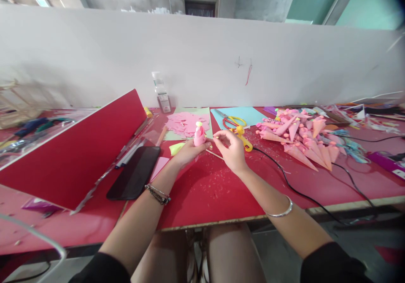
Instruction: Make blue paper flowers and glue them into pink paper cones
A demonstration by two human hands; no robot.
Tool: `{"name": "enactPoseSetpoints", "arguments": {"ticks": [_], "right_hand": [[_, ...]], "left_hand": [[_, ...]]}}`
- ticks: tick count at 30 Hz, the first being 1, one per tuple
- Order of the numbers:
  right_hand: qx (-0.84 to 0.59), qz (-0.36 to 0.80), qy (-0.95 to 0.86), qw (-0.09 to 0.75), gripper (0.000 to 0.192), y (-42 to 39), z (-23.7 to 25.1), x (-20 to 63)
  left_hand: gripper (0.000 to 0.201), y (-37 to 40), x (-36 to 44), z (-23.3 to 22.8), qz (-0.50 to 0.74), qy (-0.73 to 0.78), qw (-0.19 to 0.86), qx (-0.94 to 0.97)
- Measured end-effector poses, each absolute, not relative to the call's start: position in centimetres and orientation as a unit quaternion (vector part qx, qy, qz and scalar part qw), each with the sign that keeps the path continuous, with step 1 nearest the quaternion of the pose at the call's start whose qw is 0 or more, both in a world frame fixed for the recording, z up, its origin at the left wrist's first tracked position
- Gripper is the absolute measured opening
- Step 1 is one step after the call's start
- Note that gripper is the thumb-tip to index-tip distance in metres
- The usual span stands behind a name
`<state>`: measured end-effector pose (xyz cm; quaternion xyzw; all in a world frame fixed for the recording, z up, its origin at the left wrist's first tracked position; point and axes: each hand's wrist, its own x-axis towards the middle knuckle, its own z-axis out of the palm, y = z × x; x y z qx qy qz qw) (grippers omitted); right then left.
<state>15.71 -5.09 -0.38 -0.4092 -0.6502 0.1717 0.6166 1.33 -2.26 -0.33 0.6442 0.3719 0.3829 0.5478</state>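
Observation:
My left hand (186,152) holds a small pink paper roll (199,135) upright over the red table (205,190). My right hand (232,148) sits just to the right of it, its fingertips pinched near the end of a thin wooden stick (215,154) that lies under both hands. A yellow-green scrap (176,148) lies by my left hand. Behind the hands lies a pile of pink paper pieces (186,122) on a pale green sheet.
A black phone (134,172) lies left. A red divider panel (72,148) slants at left. Scissors (230,122) rest on a blue sheet, a yellow glue gun (243,138) with black cable beside them. A heap of pink paper cones (300,139) lies right. A bottle (161,92) stands at the wall.

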Motion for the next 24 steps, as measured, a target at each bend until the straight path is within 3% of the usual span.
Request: {"name": "enactPoseSetpoints", "arguments": {"ticks": [5,11,17,24], "right_hand": [[-0.405,0.204,-0.655,0.604,0.02,-5.14,-0.41,15.77],[-0.408,0.147,-0.657,0.617,0.007,-5.02,-0.34,15.77],[-0.387,0.16,-0.674,0.609,0.021,-5.09,-0.19,15.94],[-0.397,0.128,-0.675,0.608,0.012,-5.17,-0.11,15.84]], "left_hand": [[0.029,-2.1,1.37,-0.45,0.389,0.363,0.549,0.645],[0.033,-2.01,1.23,-0.56,0.379,0.373,0.535,0.657],[0.033,-1.98,1.15,-0.54,0.374,0.379,0.516,0.671],[0.033,-1.98,1.31,-0.61,0.379,0.36,0.532,0.666]]}}
